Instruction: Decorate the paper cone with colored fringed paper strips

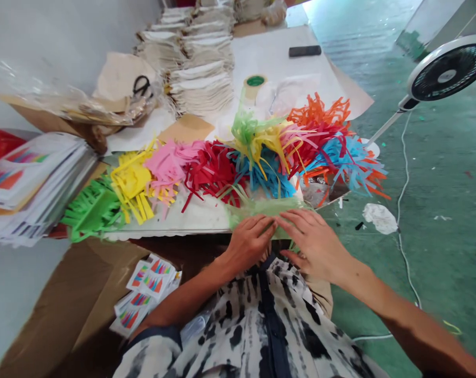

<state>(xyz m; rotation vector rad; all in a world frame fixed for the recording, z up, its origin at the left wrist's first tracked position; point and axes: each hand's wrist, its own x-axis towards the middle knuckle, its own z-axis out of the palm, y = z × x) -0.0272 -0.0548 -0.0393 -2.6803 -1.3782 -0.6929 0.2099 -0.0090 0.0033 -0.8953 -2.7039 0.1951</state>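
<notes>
At the table's front edge lies a sheet of pale green tissue paper (257, 208), its fringed strips spreading toward the back. My left hand (249, 241) has its fingers curled on the near edge of the paper. Beside it, my right hand (320, 241) grips the same edge, fingers on top and thumb below; the two hands' fingertips almost meet. Just beyond are fringed tissue tassels: blue (267, 170), red (214, 168), pink (167, 163), yellow (133, 178) and green (94, 207). A light green tassel (244, 128) and an orange one (320, 113) lie further back.
Bundles of cloth-like bags (202, 79) stand at the back. A tape roll (256, 81), scissors (141, 86) and a dark bar (304, 51) lie on the table (273, 52). Printed sheets (33, 184) are stacked left. A fan (446, 76) stands right; its cable (404, 184) crosses the floor.
</notes>
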